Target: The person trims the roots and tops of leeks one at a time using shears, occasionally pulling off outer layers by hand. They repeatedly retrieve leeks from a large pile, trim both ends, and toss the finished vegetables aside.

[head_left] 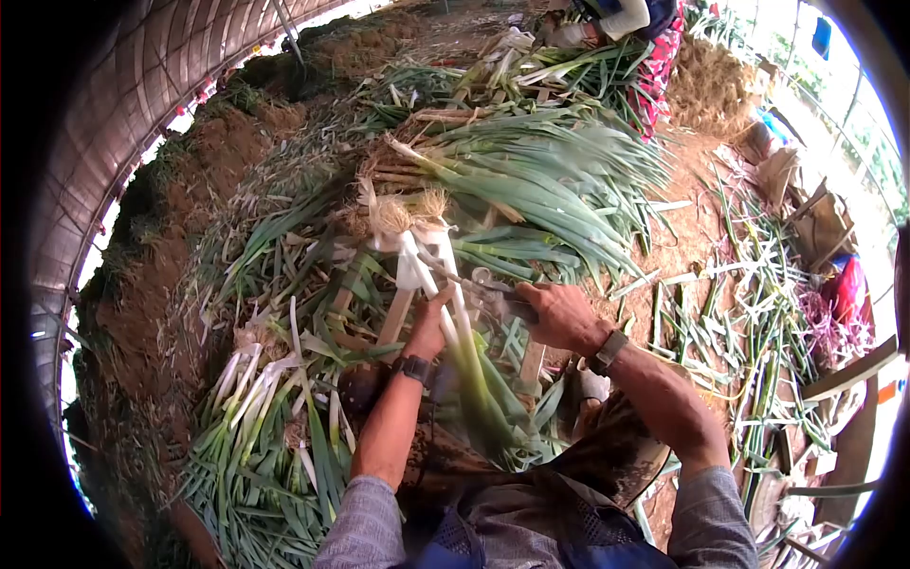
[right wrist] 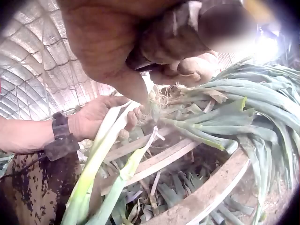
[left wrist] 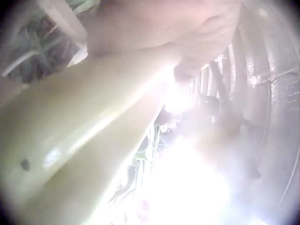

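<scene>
Plainly, leeks (head_left: 466, 353) clasped inside left grip (head_left: 429, 327), roots beyond; right grip (head_left: 567, 318) clutches knife (head_left: 518, 308).

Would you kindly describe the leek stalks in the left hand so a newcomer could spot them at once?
In the head view, find the big leek heap, leaves fanning right. Just below it, the left hand grips the leek stalks, white at their upper end and green lower down. Being gripped sets them apart from the heap.

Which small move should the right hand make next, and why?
Perhaps guide the knife to the roots: the right hand grips it near the white ends of the leeks, the left hand holds these, and their roots seem uncut.
</scene>
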The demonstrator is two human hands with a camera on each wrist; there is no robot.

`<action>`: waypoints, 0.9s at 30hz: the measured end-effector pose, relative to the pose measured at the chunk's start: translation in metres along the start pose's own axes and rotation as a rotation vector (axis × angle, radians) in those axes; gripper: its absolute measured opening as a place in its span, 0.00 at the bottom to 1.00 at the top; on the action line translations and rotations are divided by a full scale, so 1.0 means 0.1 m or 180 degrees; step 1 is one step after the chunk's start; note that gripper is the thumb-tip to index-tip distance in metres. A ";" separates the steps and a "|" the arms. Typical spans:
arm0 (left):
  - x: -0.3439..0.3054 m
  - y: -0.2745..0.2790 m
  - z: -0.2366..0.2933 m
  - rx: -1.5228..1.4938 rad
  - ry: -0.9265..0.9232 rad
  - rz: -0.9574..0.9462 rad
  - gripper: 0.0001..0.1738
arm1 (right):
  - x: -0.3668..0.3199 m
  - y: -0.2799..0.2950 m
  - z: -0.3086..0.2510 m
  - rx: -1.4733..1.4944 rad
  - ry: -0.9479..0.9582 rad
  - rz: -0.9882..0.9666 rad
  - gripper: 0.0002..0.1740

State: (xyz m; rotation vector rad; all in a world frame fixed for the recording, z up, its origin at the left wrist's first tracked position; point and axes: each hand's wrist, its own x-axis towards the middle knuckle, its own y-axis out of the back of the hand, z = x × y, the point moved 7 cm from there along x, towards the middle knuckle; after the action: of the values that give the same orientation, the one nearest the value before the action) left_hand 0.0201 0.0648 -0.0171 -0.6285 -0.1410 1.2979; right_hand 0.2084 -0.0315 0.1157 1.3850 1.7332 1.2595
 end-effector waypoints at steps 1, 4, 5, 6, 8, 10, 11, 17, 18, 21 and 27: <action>0.02 0.02 -0.02 -0.0030 -0.0012 0.0098 0.17 | 0.01 0.04 -0.01 0.0048 -0.0025 0.0081 0.15; -0.06 0.24 0.23 0.0123 -0.0003 0.0271 0.14 | 0.15 -0.15 -0.11 0.0274 0.0045 0.0232 0.12; -0.04 0.20 0.21 0.0074 0.0005 0.0235 0.13 | 0.17 -0.17 -0.06 0.0206 0.0119 0.0233 0.11; 0.02 0.21 0.18 0.0055 -0.0001 0.0229 0.13 | 0.16 -0.15 -0.05 0.0185 0.0123 0.0227 0.11; 0.06 0.29 0.04 0.0142 0.0015 0.0368 0.14 | 0.10 -0.17 -0.01 0.0218 -0.0078 -0.0002 0.11; 0.07 0.25 0.02 0.0155 0.0032 0.0277 0.15 | 0.10 -0.10 -0.01 0.0177 -0.0087 0.0087 0.11; 0.08 0.20 0.00 0.0182 0.0042 0.0177 0.15 | 0.11 -0.05 -0.01 0.0141 -0.0097 0.0194 0.12; 0.03 0.10 -0.02 -0.0129 0.0191 0.0089 0.17 | 0.16 -0.14 0.03 0.0167 -0.0001 0.0214 0.15; 0.00 0.09 -0.01 -0.0125 0.0216 0.0087 0.16 | 0.16 -0.14 0.02 0.0166 0.0006 0.0201 0.15; -0.04 0.11 0.00 -0.0188 0.0260 0.0297 0.11 | 0.18 -0.17 0.03 0.0194 -0.0099 0.0190 0.14; 0.05 0.22 -0.05 -0.0122 0.0101 0.0195 0.16 | 0.23 -0.28 0.08 0.0111 -0.0112 0.0095 0.15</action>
State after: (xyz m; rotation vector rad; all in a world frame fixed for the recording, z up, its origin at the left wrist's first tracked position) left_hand 0.0052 0.0708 -0.0340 -0.6905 -0.1215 1.3462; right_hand 0.1976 -0.0079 0.0898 1.4494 1.7243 1.2190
